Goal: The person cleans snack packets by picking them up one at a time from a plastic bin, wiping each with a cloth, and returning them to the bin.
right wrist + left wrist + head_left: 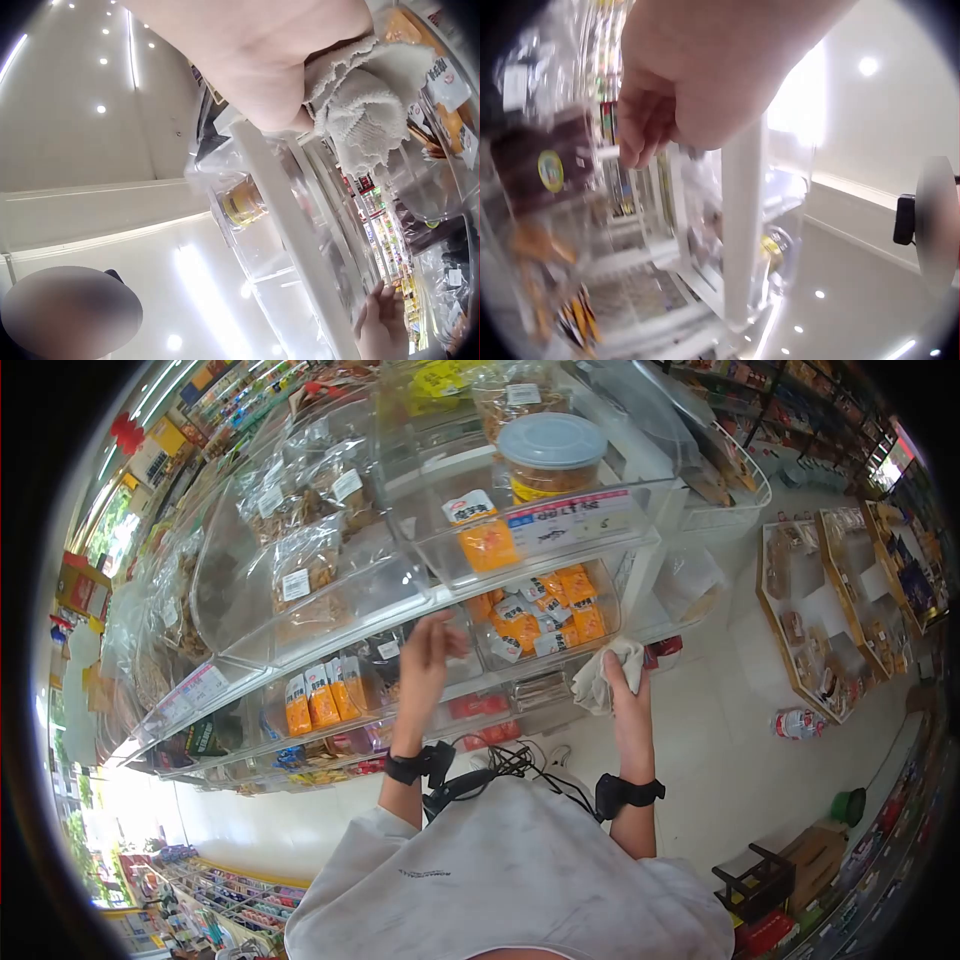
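My right hand (630, 705) grips a crumpled grey-white cloth (603, 678) beside the front of a clear bin (610, 585) on the lower shelf. Close up in the right wrist view, the cloth (360, 112) bunches out past the fingers, its edge ragged. Orange-and-white snack packets (545, 610) fill that bin. My left hand (428, 660) is raised before the shelf front, left of the packets, with fingers loosely bent and nothing in them. Seen from the left wrist, the fingers of the left hand (656, 112) curl toward the palm.
Above, a clear upper bin (430, 550) carries a price label (570, 520) and a blue-lidded tub (552, 455). Bagged dried snacks (310, 570) lie to the left. Black cables (515, 760) hang between the wrists. Wooden display crates (805, 620) stand on the floor at right.
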{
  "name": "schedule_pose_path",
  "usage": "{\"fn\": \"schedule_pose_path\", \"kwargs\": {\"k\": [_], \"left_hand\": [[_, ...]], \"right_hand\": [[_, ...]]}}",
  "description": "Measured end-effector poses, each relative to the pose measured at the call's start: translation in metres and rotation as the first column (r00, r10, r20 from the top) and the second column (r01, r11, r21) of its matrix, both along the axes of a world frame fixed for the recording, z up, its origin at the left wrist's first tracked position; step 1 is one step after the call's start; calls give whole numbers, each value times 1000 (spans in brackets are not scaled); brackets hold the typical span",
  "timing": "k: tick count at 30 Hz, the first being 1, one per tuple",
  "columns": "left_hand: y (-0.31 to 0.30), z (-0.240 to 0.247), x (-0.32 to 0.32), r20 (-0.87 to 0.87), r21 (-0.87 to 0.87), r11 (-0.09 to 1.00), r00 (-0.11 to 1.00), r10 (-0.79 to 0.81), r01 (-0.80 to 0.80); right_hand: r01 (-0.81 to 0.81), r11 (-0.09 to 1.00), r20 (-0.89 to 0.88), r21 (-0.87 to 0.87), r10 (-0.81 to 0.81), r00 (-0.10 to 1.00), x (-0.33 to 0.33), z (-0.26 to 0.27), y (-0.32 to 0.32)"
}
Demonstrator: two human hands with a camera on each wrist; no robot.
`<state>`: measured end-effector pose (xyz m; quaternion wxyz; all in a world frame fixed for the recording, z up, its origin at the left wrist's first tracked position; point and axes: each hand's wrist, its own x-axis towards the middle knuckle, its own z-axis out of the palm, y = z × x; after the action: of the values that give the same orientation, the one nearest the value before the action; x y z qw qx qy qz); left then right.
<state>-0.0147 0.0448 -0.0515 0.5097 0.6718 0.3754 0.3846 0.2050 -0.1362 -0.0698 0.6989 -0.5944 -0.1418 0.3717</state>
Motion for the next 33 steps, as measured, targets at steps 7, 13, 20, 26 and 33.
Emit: {"fn": "schedule_pose_path", "kwargs": {"k": [7,13,20,26,33], "left_hand": [[14,-87,122,-165,-87,995,984,-67,53],[50,-114,161,-183,-425,897,982,42,-118],[93,-144,168,-61,-451,880,989,138,-151],[71,-124,174,76,-511,852,982,174,-111],[74,-136,200,-22,-330,942,998,57,-61]], "right_hand": [[42,999,21,-4,-42,999,39,-6,-31],[123,991,34,-50,-121,992,66,-11,-57],[127,992,-38,7,-126,991,92,-6,-75],[126,992,-6,22,-126,992,97,-13,-72],[111,993,28,32,-112,993,83,-3,-69]]}}
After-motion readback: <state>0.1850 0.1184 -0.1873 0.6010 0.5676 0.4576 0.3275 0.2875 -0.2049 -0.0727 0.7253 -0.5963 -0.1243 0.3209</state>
